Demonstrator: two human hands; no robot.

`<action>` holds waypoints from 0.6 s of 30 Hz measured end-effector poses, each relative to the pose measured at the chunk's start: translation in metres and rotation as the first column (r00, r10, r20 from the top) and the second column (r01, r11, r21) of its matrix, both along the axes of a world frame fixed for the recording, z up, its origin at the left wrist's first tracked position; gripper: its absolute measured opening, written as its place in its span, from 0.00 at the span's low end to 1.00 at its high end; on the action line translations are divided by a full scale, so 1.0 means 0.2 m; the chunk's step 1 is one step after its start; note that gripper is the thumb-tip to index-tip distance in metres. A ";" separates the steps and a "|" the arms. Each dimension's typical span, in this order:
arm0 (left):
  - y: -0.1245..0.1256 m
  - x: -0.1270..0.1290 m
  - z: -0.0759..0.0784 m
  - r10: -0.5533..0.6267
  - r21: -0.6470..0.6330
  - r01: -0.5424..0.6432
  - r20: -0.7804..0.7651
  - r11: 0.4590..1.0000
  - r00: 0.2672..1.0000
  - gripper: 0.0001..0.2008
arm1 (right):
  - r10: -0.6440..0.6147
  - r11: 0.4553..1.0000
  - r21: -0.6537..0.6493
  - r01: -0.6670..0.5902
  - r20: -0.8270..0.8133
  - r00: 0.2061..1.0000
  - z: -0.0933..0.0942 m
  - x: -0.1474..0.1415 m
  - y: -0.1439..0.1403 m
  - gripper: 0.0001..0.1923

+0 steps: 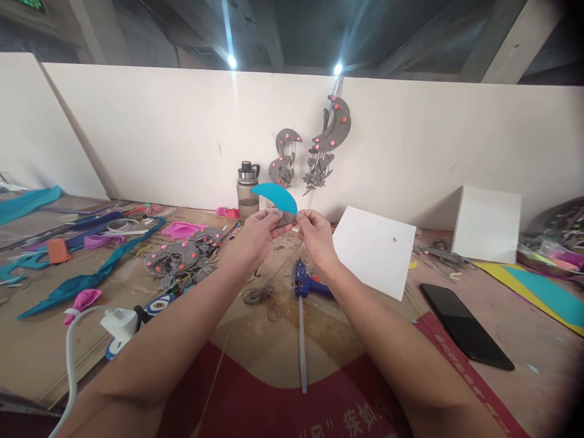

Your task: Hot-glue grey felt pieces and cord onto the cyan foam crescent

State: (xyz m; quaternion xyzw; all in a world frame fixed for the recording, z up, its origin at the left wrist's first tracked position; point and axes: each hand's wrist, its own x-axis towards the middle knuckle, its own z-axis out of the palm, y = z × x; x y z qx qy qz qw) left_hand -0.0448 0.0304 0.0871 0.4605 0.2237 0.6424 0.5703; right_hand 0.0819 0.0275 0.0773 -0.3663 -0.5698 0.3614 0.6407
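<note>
Head view shows both hands raised above the middle of the bench, meeting at a turquoise crescent-shaped foam cut-out (275, 197). The left hand (258, 234) is pinched closed on the lower right end of the crescent, thumb on top and fingers curled beneath, with what looks like a grey piece of the same shape pressed behind it. The right hand (314, 234) is also closed, its fingertips meeting just beside the same tip; whether it grips the crescent itself or a thin thread at its end is too small to tell.

The crescent is held in the air, well above the bench, its curved back uppermost and its far point reaching left toward the smoky plastic water bottle with a black cap (247, 190).

Judging by its thinness and matt surface, the piece is very light, flexible rather than stiff, and not slippery; it probably creases or tears if bent sharply, so a gentle pinch on the flat faces near an end, as here, suits it better than pressure on the narrow points.

Below the hands lie a blue hot-glue gun (306, 284) with a clear glue stick (302, 340) trailing toward the person, a coil of grey cord (260, 295), a white square foam board (374, 250) and a black phone (465, 325).
</note>
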 end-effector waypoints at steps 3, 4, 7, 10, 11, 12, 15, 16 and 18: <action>0.00 -0.01 0.01 0.013 0.009 -0.013 0.003 1.000 1.000 0.08 | 0.089 0.996 -0.001 -0.089 -0.078 0.993 0.02 -0.01 -0.01 0.11; -0.01 -0.01 0.01 0.013 0.012 -0.013 -0.002 1.000 1.000 0.08 | 0.108 0.994 -0.004 -0.109 -0.089 0.990 0.02 -0.01 -0.02 0.12; -0.01 -0.02 0.02 0.006 0.007 -0.006 -0.023 1.000 1.000 0.08 | 0.134 0.991 -0.003 -0.135 -0.091 0.987 0.03 0.00 -0.02 0.12; 0.01 -0.02 0.01 -0.018 -0.007 0.018 -0.042 1.000 0.999 0.09 | 0.139 0.990 -0.009 -0.140 -0.094 0.986 0.03 0.00 -0.03 0.13; 0.01 -0.02 0.01 -0.029 -0.010 0.029 -0.046 1.000 0.999 0.10 | 0.133 0.991 -0.015 -0.135 -0.104 0.986 0.03 0.00 -0.03 0.13; 0.02 -0.02 0.00 -0.035 -0.014 0.034 -0.045 0.999 0.998 0.10 | 0.124 0.992 -0.022 -0.127 -0.118 0.985 0.03 -0.01 -0.03 0.13; 0.03 0.00 -0.02 0.003 -0.003 -0.003 -0.029 1.000 1.000 0.11 | 0.068 0.996 -0.044 -0.075 -0.140 0.988 0.01 -0.01 -0.02 0.14; 0.03 0.01 -0.03 0.031 0.015 -0.031 -0.028 0.999 0.999 0.12 | 0.045 0.997 -0.050 -0.052 -0.137 0.990 0.01 -0.01 -0.01 0.14; 0.02 0.02 -0.04 0.093 0.072 -0.090 -0.046 0.993 0.995 0.12 | -0.005 0.999 -0.047 0.000 -0.108 0.994 0.00 -0.01 -0.01 0.14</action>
